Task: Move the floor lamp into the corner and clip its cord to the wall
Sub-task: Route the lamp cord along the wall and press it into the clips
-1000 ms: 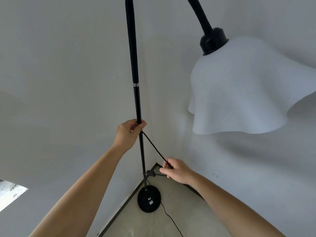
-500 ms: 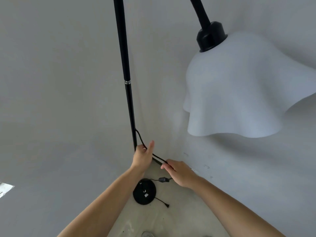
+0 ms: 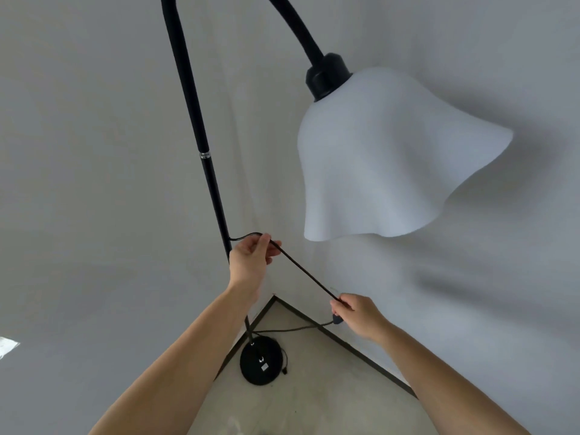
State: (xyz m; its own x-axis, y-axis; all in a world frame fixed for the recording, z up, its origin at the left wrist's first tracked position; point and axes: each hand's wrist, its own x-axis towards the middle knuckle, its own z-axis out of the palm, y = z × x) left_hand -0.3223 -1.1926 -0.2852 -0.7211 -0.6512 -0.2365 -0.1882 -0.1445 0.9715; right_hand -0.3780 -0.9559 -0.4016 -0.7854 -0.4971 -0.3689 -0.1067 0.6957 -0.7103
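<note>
Head view: both hands point(image 3: 251, 262) pinch the cord point(image 3: 306, 273) taut beside the lamp pole point(image 3: 188, 89), shade point(image 3: 386, 158) overhead

Bare domestic room corner: grey plastered walls point(image 3: 94, 152), dark skirting point(image 3: 361, 343), concrete floor point(image 3: 314, 403) at 6 o'clock.

The black pole point(image 3: 201, 142) of the floor lamp rises just left of the wall corner, its round base point(image 3: 261, 361) filling the floor's tight angle. A taut stretch of cord point(image 3: 306, 271) runs diagonally between the left hand point(image 3: 251, 262) and the right hand point(image 3: 354, 313), barring the gap before the corner. The white shade point(image 3: 386, 158) hangs over the right side, seemingly close to the right wall point(image 3: 470, 277). The left wall point(image 3: 94, 183) lies open, and bare floor point(image 3: 298, 403) spreads below the base.
</note>
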